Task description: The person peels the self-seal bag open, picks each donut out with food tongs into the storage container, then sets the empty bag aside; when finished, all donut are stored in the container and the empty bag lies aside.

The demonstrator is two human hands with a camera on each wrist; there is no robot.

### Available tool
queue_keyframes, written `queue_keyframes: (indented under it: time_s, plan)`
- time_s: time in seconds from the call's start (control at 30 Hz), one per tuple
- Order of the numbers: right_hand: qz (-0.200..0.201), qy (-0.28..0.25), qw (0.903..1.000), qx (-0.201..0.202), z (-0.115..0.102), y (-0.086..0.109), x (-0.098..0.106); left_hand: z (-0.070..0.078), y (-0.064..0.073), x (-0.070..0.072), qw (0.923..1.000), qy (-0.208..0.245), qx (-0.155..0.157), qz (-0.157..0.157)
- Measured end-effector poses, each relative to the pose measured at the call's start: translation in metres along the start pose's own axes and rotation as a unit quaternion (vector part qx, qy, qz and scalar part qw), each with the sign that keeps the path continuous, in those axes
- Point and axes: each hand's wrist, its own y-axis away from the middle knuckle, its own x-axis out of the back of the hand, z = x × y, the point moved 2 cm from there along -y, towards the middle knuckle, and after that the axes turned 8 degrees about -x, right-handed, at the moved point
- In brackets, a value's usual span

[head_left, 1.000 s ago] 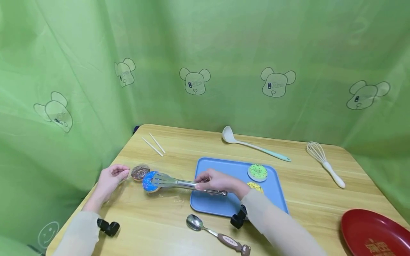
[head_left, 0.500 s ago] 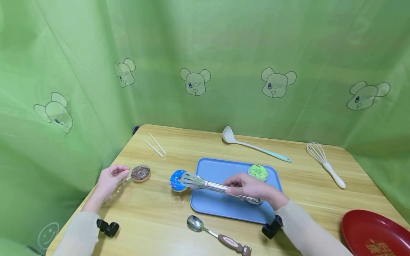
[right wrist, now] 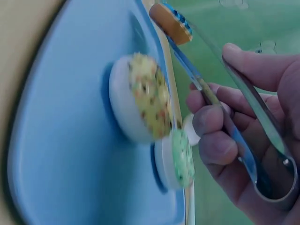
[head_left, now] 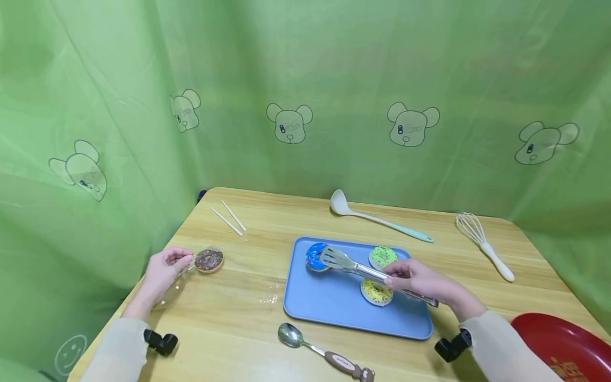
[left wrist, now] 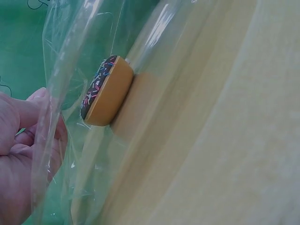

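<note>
My right hand (head_left: 422,281) grips a pair of metal tongs (head_left: 367,272) around the handle arms. Between the tongs' tips is a blue-iced toy donut (head_left: 314,257), over the left part of the blue tray (head_left: 315,305). In the right wrist view that blue donut (right wrist: 172,23) hangs above the tray. A green-iced donut (head_left: 382,255) and a yellow-iced one (head_left: 377,294) lie on the tray's right side. My left hand (head_left: 164,270) pinches the edge of a clear plastic bag (left wrist: 96,37). A chocolate-iced donut with sprinkles (head_left: 209,260) lies inside the bag.
Behind the tray lies a ladle (head_left: 382,221), with a whisk (head_left: 484,244) to the right. A spoon with a brown bear handle (head_left: 317,350) is in front. Two white sticks (head_left: 234,215) lie back left. A red plate (head_left: 558,334) stands front right; a green curtain (head_left: 334,63) surrounds the table.
The right hand has carried the blue donut in the tongs rightward, from beside the chocolate donut out of the bag to over the tray. The left hand stays in place.
</note>
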Motion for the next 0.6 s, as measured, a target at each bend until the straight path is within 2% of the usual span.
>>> queue_keyframes:
  time_s: [0.23, 0.43, 0.6]
  plan:
    - [0.029, 0.029, 0.9990, -0.020, 0.008, 0.005, 0.009, -0.001, 0.001, 0.000, 1.0000, 0.002, -0.003, 0.003]
    - [0.061, 0.103, 0.9923, -0.032, -0.001, 0.016, 0.019, 0.000, 0.001, 0.000, 1.0000, 0.000, -0.003, 0.002]
    - [0.073, 0.125, 0.9889, -0.035, -0.011, 0.031, 0.030, 0.000, 0.001, 0.000, 1.0000, 0.003, -0.004, 0.004]
